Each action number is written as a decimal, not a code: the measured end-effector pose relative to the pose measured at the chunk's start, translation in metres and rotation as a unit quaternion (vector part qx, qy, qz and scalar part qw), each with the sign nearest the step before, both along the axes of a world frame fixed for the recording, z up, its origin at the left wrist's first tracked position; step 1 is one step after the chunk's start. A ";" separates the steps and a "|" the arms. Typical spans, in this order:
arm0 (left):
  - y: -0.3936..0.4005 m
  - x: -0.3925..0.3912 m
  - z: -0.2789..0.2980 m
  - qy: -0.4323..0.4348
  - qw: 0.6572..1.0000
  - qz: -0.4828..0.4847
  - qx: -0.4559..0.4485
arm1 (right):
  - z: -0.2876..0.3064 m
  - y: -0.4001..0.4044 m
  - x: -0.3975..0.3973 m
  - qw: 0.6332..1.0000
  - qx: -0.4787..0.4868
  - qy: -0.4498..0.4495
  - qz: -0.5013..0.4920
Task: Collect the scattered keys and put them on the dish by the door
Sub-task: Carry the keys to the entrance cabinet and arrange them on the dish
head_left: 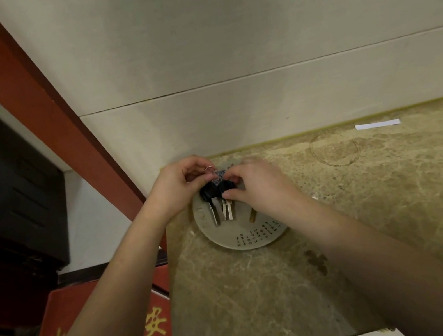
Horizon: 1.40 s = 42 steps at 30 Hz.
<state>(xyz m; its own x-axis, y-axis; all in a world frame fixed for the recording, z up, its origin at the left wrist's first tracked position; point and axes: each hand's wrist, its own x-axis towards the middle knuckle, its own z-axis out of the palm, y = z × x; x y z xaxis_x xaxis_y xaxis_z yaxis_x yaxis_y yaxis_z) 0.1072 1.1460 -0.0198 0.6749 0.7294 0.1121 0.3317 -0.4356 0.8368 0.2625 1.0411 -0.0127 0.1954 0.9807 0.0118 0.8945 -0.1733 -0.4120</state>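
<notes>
Both hands are close together over the dish [221, 242], a round pale plate w/ small dark writing near its front rim. The left hand [180, 187] pinches a thin wire ring at the top of the bunch of keys [219, 202]. The right hand [255, 184] pinches the black key heads. The metal blades hang down onto the dish. One brass key [252, 215] lies on the dish, just right of the bunch. The dish sits on a marble counter [370, 215], near the red door frame [32, 91].
</notes>
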 end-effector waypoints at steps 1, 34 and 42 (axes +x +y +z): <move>0.000 0.000 0.000 0.007 1.000 -0.003 0.004 | -0.001 -0.001 -0.001 1.000 0.005 0.002 -0.002; -0.018 -0.004 0.002 0.076 0.995 -0.025 0.065 | -0.006 -0.012 -0.006 0.998 0.021 -0.002 -0.066; -0.021 -0.002 0.008 0.158 0.978 -0.103 0.094 | -0.010 -0.013 -0.004 0.997 0.028 -0.019 -0.065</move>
<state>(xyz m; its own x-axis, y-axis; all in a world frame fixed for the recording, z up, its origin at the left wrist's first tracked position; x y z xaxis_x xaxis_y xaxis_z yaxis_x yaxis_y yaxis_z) 0.1055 1.1254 -0.0118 0.8279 0.5608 -0.0066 0.4492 -0.6561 0.6065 0.2582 1.0278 -0.0232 0.3184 0.9450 0.0749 0.8815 -0.2661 -0.3901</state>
